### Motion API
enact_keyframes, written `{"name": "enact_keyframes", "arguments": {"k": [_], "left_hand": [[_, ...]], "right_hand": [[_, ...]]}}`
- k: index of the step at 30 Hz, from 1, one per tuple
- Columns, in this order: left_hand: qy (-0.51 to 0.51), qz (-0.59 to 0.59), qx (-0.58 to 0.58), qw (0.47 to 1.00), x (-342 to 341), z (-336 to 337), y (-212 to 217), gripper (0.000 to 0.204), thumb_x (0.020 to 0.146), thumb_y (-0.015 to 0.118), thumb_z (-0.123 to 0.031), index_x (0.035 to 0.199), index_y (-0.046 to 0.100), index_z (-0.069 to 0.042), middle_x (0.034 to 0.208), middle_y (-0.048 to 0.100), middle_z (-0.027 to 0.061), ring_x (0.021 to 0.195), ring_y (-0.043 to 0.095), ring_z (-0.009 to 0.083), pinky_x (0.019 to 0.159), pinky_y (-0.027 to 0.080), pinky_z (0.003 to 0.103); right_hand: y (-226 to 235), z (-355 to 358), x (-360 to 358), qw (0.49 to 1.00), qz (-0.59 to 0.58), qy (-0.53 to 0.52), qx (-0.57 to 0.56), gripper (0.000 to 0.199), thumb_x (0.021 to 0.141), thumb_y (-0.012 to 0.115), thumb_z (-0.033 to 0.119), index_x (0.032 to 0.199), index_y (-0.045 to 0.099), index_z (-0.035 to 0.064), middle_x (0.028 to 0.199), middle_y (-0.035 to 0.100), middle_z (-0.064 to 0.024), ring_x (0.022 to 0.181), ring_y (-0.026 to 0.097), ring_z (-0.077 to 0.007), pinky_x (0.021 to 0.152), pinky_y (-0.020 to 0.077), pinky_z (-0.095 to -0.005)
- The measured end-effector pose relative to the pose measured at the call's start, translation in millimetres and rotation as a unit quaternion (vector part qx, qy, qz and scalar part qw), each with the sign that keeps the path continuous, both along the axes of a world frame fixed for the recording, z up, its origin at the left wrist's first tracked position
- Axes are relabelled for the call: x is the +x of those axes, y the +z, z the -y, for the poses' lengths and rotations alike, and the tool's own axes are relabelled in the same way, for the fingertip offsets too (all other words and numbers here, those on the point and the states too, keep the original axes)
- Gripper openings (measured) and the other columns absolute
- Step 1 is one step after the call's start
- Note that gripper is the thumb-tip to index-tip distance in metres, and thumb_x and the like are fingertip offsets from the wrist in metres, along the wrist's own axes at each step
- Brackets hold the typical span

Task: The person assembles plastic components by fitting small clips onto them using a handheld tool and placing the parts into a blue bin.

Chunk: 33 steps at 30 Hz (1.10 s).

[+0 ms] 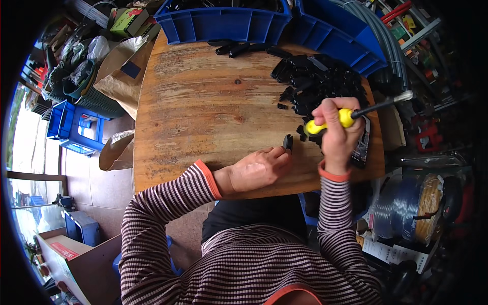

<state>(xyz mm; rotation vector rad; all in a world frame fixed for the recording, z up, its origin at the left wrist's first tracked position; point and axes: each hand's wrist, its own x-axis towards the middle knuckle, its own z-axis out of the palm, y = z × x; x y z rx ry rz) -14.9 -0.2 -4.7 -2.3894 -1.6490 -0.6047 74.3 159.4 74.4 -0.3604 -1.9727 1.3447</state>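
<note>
The desk [203, 101] has a wooden top with visible grain, dark knots and worn, discoloured patches; its near edge curves across the view. 2 blue bins stand at the far side: the left bin [221, 28] contains dark items, and the right bin [351, 40] sits at an angle. A pile of black parts [323, 84] covers the far right area of the desk, and a short row of black pieces [229, 49] lies just in front of the left bin.

The left hand [259, 169] rests near the front edge. Its fingers are clamped on a small black part [288, 143], which is upright at the desk surface. The right hand [338, 133] is at the right side, fingers closed around the handle of a yellow-handled tool [346, 118]; the dark shaft points right, its tip blurred.

Left of the desk are 2 brown paper bags [122, 73], a blue plastic stool [87, 133] and a tiled floor [86, 185]. At right are coiled grey hose [389, 33] and a spool of clear tubing [396, 208].
</note>
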Motion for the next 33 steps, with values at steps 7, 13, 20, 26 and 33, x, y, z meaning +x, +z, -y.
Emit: {"name": "enact_keyframes", "arguments": {"k": [7,13,20,26,33], "left_hand": [[0.002,-0.008,-0.036,0.999,-4.1,-8.7,2.0,0.05,0.076,0.056,-0.012,0.124,0.054,0.001,0.118,0.055,0.0138,0.107,0.056,0.026,0.085,0.052,0.035],[-0.04,-0.015,-0.039,0.998,-21.7,-27.1,18.4,0.054,0.07,0.067,-0.013,0.122,0.054,-0.006,0.117,0.055,0.0108,0.112,0.054,0.0267,0.097,0.043,0.039],[0.141,0.382,-0.012,0.913,-79.7,-80.1,4.5,0.034,0.076,0.069,-0.011,0.106,0.056,-0.004,0.1,0.061,0.0163,0.097,0.061,0.0343,0.082,0.05,0.041],[0.32,0.26,0.025,0.911,-133.2,-157.4,-2.1,0.025,0.076,0.069,-0.012,0.099,0.061,-0.004,0.093,0.066,0.0194,0.087,0.064,0.0381,0.074,0.052,0.045],[0.323,0.184,0.083,0.924,-153.1,-139.3,-8.1,0.018,0.077,0.068,-0.011,0.094,0.064,-0.006,0.092,0.065,0.0183,0.086,0.064,0.0376,0.073,0.052,0.046]], "right_hand": [[-39.1,2.6,-7.1,0.987,-0.119,-0.047,-0.096,0.015,0.086,0.07,0.008,0.09,0.056,0.0033,0.073,0.064,-0.004,0.058,0.059,-0.0085,0.053,0.0469,-0.0196],[-54.2,8.4,52.4,0.994,0.013,-0.109,-0.019,0.017,0.086,0.071,0.008,0.089,0.056,0.0023,0.075,0.063,-0.004,0.063,0.059,-0.0094,0.057,0.0477,-0.0229],[-54.1,3.5,66.5,0.981,0.123,-0.089,0.12,0.019,0.078,0.072,0.004,0.09,0.057,0.0015,0.078,0.062,-0.0096,0.067,0.062,-0.0227,0.062,0.0498,-0.0343],[-67.9,3.2,42.8,0.912,0.26,-0.149,0.28,0.018,0.075,0.071,0.005,0.092,0.063,0.0041,0.088,0.064,-0.0144,0.082,0.062,-0.0366,0.068,0.0506,-0.0412],[-63.4,-9.2,40.7,0.917,0.272,-0.124,0.265,0.016,0.075,0.069,0.004,0.087,0.06,0.0035,0.085,0.063,-0.0143,0.077,0.063,-0.0361,0.064,0.0498,-0.0437]]}}
